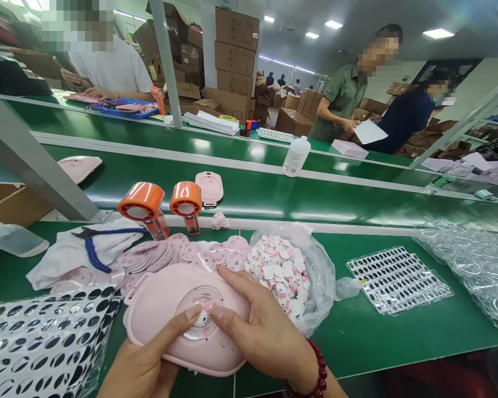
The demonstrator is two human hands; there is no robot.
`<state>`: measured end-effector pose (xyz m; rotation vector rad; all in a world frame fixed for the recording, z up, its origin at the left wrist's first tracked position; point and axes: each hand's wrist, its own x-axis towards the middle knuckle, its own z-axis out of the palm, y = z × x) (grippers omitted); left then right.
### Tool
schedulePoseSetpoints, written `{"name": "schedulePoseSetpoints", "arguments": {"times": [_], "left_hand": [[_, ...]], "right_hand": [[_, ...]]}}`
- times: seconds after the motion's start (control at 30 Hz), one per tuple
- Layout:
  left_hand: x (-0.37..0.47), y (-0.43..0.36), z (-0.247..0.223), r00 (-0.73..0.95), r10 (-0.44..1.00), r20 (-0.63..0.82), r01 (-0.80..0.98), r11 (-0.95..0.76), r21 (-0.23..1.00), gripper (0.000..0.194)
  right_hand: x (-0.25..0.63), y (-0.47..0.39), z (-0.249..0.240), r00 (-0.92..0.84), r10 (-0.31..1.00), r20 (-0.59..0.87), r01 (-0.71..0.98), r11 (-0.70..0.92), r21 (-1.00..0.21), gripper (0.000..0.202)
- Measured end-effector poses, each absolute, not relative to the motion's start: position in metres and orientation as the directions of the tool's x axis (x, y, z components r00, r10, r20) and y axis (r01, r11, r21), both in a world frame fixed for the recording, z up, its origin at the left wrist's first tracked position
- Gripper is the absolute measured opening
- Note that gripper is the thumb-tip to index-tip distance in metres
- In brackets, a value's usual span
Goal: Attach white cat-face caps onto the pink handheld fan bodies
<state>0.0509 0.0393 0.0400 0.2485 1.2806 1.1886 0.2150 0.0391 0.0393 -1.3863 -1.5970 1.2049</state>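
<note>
Pink case (170,309) is held at bottom centre of frame, resting on the green desk (382,337). Left hand (145,365) grips it from below; right hand (265,326) is laid on top, both thumbs pressing a small cat badge (202,316) into the round centre. Step judged: badge fitting. Next calls for firm, even pressure w/ badge kept straight.

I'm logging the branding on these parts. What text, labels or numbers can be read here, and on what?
"Hello Kitty": small print, barely legible, on the round disc of the pink case in both hands.
White bottle label: too blurred.
Cardboard boxes: markings too small.
Nothing else is readable.
</note>
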Motion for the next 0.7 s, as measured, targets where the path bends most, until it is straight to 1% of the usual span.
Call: {"name": "schedulePoseSetpoints", "arguments": {"times": [0.1, 0.2, 0.3, 0.4, 0.47, 0.53, 0.57, 0.7], "left_hand": [[0.054, 0.040, 0.041, -0.186, 0.783, -0.594, -0.552, 0.417, 0.722, 0.081], [0.058, 0.039, 0.042, -0.198, 0.788, -0.583, -0.555, 0.400, 0.730, 0.084], [0.061, 0.037, 0.043, -0.191, 0.805, -0.562, -0.530, 0.398, 0.749, 0.082], [0.060, 0.037, 0.040, -0.173, 0.819, -0.547, -0.502, 0.404, 0.765, 0.081], [0.059, 0.038, 0.038, -0.166, 0.833, -0.527, -0.486, 0.396, 0.779, 0.082], [0.058, 0.040, 0.036, -0.163, 0.843, -0.512, -0.475, 0.387, 0.790, 0.081], [0.057, 0.041, 0.036, -0.165, 0.842, -0.514, -0.474, 0.390, 0.789, 0.082], [0.060, 0.044, 0.041, -0.173, 0.800, -0.574, -0.504, 0.429, 0.750, 0.089]], "right_hand": [[0.211, 0.039, 0.039, -0.140, 0.989, -0.044, 0.373, 0.011, -0.928, 0.070], [0.207, 0.039, 0.038, -0.105, 0.994, 0.007, 0.412, 0.050, -0.910, 0.063], [0.206, 0.041, 0.039, -0.098, 0.995, -0.016, 0.416, 0.026, -0.909, 0.060], [0.206, 0.044, 0.039, -0.082, 0.994, -0.078, 0.418, -0.036, -0.908, 0.068], [0.206, 0.045, 0.038, -0.068, 0.995, -0.078, 0.420, -0.043, -0.907, 0.078], [0.208, 0.044, 0.036, -0.085, 0.995, -0.053, 0.400, -0.015, -0.916, 0.084], [0.210, 0.044, 0.035, -0.106, 0.993, -0.042, 0.383, 0.001, -0.924, 0.084], [0.217, 0.042, 0.033, -0.162, 0.986, -0.032, 0.351, 0.027, -0.936, 0.078]]}}
